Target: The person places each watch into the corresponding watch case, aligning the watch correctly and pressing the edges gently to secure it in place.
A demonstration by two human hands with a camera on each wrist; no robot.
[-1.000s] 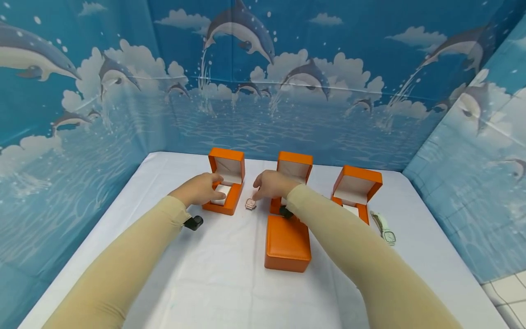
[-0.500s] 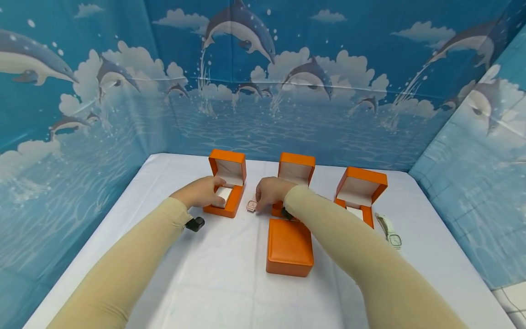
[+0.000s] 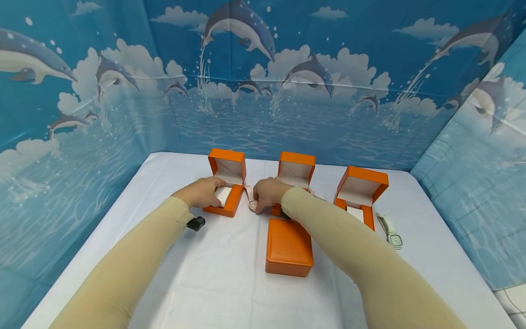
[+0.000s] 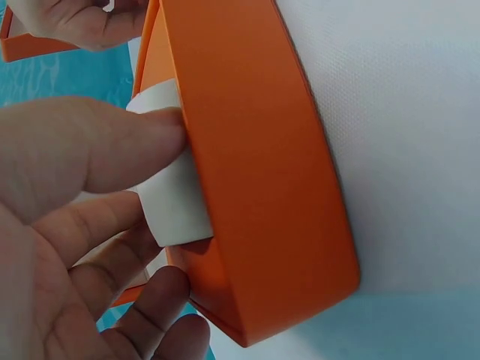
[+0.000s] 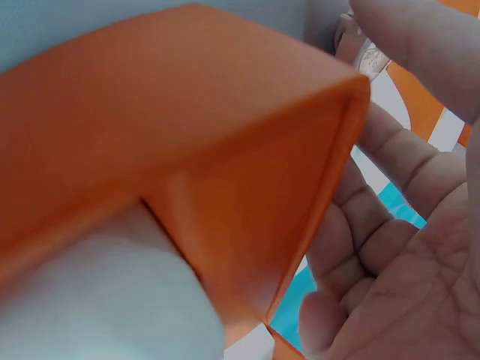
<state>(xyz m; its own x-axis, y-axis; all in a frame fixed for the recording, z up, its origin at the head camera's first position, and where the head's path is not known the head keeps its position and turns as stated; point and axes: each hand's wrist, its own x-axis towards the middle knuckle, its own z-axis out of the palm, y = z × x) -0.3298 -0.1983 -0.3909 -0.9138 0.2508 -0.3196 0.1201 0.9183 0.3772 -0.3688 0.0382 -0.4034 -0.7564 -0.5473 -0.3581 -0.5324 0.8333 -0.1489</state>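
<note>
My left hand (image 3: 199,192) grips the white watch cushion (image 3: 223,194) inside the left open orange watch box (image 3: 233,201). In the left wrist view, the thumb lies over the cushion (image 4: 176,199) and the fingers curl beneath it. My right hand (image 3: 269,194) pinches a pink wristwatch (image 3: 249,196) by its dial end, between the left and middle boxes. Its strap stretches away beside the left box. Only a small part of the watch (image 5: 371,60) shows near the thumb in the right wrist view.
The middle open box (image 3: 297,164) sits partly behind my right forearm. A closed orange box (image 3: 289,249) stands in front of it. Another open box (image 3: 362,183) and a pale green watch (image 3: 390,233) are at the right. A dolphin-print curtain (image 3: 263,123) rises behind the white table (image 3: 205,283).
My right hand has lowered onto the pink watch. The watch has shifted, so its strap now shows. My left hand stays at the left box's cushion.
</note>
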